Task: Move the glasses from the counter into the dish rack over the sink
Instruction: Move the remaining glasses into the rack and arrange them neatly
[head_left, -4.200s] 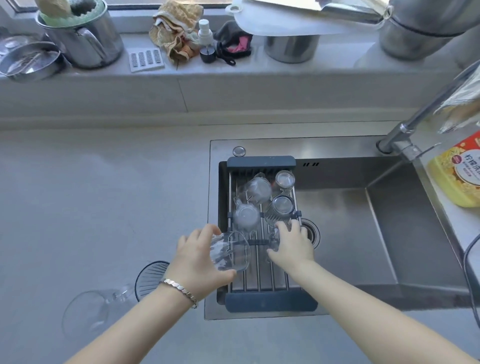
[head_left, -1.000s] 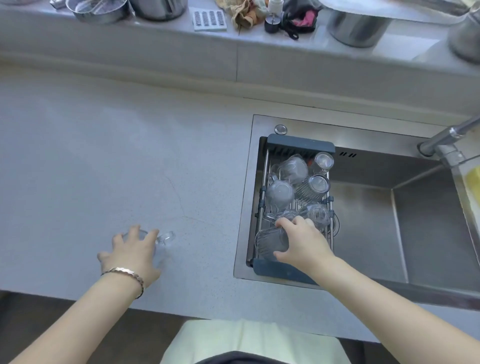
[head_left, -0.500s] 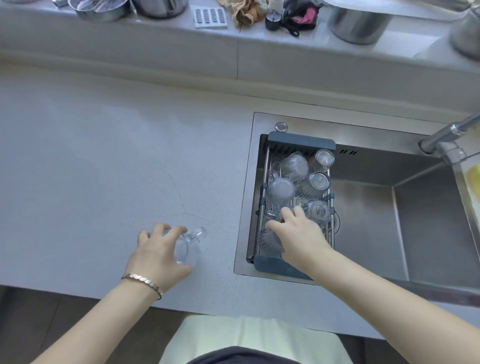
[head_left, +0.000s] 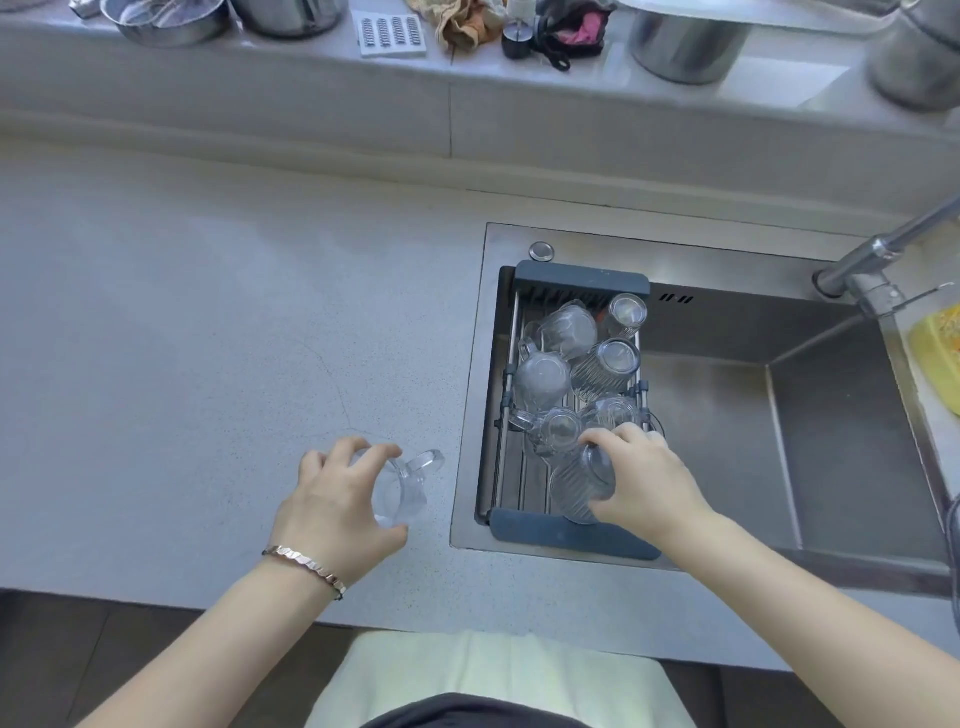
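about six glasses (head_left: 543, 382) in the rack (head_left: 582, 277), one in each hand.

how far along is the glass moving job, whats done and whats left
Mostly done: several glasses already sit in the dish rack over the sink. In hand: the right hand grips a ribbed glass lying at the rack's near end, and the left hand holds a handled glass above the counter. Left: get that one into the rack. No other glasses show on the counter.
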